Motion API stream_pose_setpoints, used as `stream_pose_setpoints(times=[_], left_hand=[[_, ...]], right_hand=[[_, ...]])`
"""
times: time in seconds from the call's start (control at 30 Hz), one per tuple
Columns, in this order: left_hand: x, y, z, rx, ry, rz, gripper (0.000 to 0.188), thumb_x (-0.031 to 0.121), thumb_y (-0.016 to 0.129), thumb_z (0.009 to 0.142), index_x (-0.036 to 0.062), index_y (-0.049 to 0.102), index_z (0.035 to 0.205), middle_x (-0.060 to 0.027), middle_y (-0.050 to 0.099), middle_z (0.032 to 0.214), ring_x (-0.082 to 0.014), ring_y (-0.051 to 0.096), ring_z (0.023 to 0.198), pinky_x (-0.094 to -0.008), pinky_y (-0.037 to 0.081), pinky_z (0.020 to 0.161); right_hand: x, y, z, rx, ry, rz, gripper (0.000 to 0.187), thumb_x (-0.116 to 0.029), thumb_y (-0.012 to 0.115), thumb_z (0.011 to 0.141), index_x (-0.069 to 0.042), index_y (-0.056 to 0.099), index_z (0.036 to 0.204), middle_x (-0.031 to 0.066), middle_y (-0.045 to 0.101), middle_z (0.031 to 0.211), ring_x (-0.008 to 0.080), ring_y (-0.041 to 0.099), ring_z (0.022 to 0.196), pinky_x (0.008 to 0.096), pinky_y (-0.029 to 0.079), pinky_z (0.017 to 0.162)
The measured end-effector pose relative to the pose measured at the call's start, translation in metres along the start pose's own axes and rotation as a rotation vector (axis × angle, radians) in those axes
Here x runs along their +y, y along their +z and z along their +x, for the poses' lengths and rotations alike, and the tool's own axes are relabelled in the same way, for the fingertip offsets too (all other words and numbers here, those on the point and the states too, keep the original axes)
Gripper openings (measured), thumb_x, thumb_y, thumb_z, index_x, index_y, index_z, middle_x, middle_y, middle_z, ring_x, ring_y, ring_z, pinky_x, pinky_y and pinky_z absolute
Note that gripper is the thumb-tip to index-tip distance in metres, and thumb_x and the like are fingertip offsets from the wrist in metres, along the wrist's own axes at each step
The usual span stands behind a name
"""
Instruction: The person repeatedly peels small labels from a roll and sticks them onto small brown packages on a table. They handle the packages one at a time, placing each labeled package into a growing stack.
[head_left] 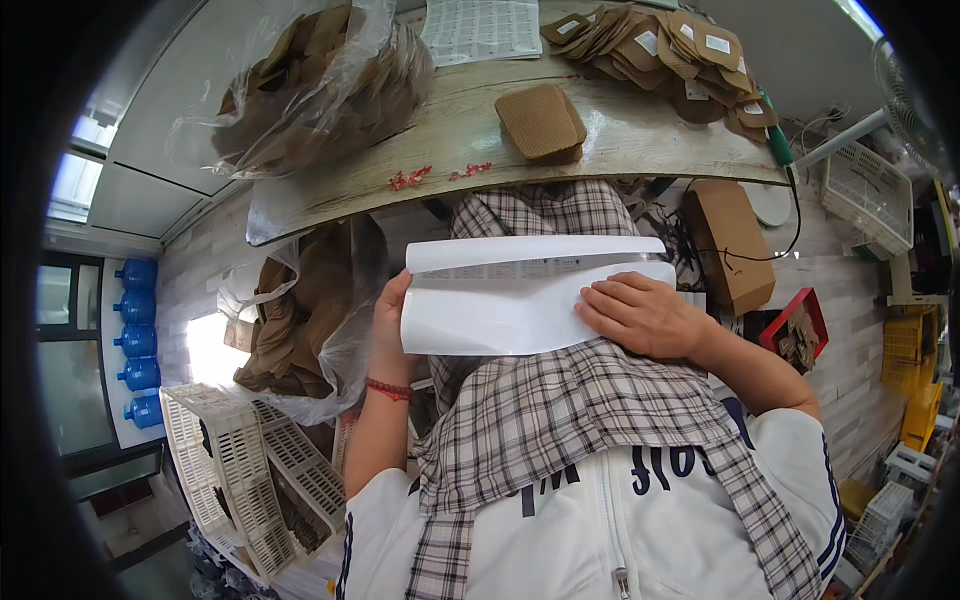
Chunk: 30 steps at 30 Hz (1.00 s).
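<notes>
A white label sheet (500, 312) lies folded over across my lap. Its back faces up, and a strip of small printed labels shows inside the fold. My left hand (393, 305) grips its left edge, with the fingertips partly hidden behind it. On the right part of the sheet my right hand (640, 312) lies palm down, fingers stretched out and pressing the surface. Past the sheet, on the table, is a short stack of brown textured pads (540, 122) with rounded corners.
The worn table (430, 150) carries a clear bag of brown pads (310, 90), another label sheet (482, 30) and a heap of labelled pads (660, 50). Another bag of pads (290, 320) and white crates (225, 470) stand left; a cardboard box (730, 245) and red tray (797, 332) stand right.
</notes>
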<state>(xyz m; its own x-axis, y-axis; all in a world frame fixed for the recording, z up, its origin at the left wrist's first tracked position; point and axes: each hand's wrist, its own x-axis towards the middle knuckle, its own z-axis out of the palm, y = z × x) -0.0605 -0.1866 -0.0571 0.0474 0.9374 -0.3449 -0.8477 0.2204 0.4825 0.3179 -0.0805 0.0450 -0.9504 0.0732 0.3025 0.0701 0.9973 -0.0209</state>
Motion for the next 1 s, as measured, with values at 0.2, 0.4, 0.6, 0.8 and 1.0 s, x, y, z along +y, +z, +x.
stream_pose_setpoints(times=[0.2,0.4,0.6,0.8,1.0], left_hand=[[-0.007,0.023,0.006,0.065,0.144,0.273,0.074,-0.003,0.061,0.079,0.0063,0.038,0.149,-0.0173,0.057,0.133,-0.0283,0.06,0.118,-0.0392,0.048,0.103],[0.015,0.011,0.024,-0.046,0.084,1.124,0.072,0.004,0.073,0.075,0.0102,0.049,0.143,-0.0097,0.055,0.135,-0.0227,0.05,0.128,-0.0356,0.041,0.106],[0.003,0.092,0.04,-0.322,0.756,2.271,0.076,0.008,0.077,0.072,0.014,0.048,0.142,-0.0117,0.053,0.136,-0.0298,0.048,0.131,-0.0496,0.029,0.115],[-0.012,0.097,0.087,-0.414,0.669,2.201,0.029,0.013,0.062,0.089,0.0069,0.061,0.117,-0.0125,0.065,0.1,-0.0293,0.063,0.097,-0.0425,0.047,0.089],[0.01,0.089,0.126,-0.298,0.116,1.798,0.019,0.015,0.058,0.095,-0.0017,0.059,0.086,-0.0094,0.058,0.072,-0.0173,0.048,0.065,-0.0316,0.044,0.066]], right_hand=[[0.003,0.027,-0.01,-0.126,0.183,0.243,0.025,-0.013,0.06,0.085,-0.003,0.06,0.108,0.0107,0.063,0.116,0.0271,0.061,0.108,0.0384,0.049,0.094],[0.016,0.035,-0.005,-0.24,0.34,0.622,0.045,-0.033,0.06,0.093,-0.002,0.057,0.125,0.0147,0.059,0.125,0.0331,0.057,0.115,0.0423,0.044,0.101],[0.021,0.043,0.015,-0.172,0.671,0.798,0.046,-0.023,0.062,0.094,-0.005,0.051,0.135,0.0192,0.06,0.121,0.0352,0.061,0.108,0.0426,0.05,0.092],[0.025,0.053,0.022,-0.036,0.484,0.446,0.054,-0.01,0.072,0.082,-0.007,0.053,0.131,0.013,0.053,0.136,0.0312,0.058,0.118,0.0396,0.053,0.09],[0.027,0.056,0.021,0.087,0.356,0.224,0.049,-0.013,0.076,0.076,-0.005,0.06,0.122,0.0132,0.05,0.138,0.0314,0.054,0.122,0.0419,0.047,0.101]])
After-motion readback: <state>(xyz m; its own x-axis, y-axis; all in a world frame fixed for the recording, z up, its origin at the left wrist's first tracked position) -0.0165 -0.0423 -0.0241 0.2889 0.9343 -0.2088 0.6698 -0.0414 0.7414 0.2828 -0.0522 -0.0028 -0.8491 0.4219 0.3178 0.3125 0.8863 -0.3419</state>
